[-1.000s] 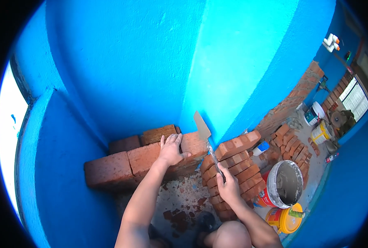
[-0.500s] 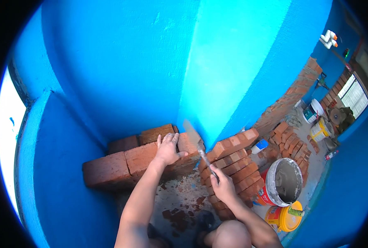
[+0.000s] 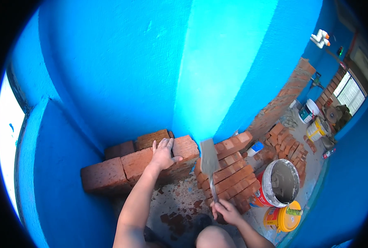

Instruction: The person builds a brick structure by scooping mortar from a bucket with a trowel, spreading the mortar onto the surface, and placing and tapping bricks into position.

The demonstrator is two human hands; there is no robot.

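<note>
A low row of red bricks [image 3: 140, 164] stands in the corner against the blue wall. My left hand [image 3: 163, 155] lies on top of it with fingers spread, close to the joint beside the end brick [image 3: 185, 148]. In my right hand [image 3: 227, 211] is the handle of a trowel [image 3: 210, 156], the fingers closed round it. The trowel's flat grey blade points up and away, apart from the end brick and in front of the stacked bricks [image 3: 233, 171]. Behind the row sit more bricks [image 3: 152, 139], partly hidden.
To the right stands a bucket [image 3: 266, 184] with grey mortar inside, next to a yellow lidded bucket [image 3: 289, 222]. Loose bricks [image 3: 289, 142] are piled farther back, before more buckets [image 3: 310, 110]. Reddish debris [image 3: 175, 221] lies on the floor near my knee.
My right hand has drawn the trowel back toward me and down, away from the end brick, and its blade has turned flatter to view. The left hand stays on the bricks.
</note>
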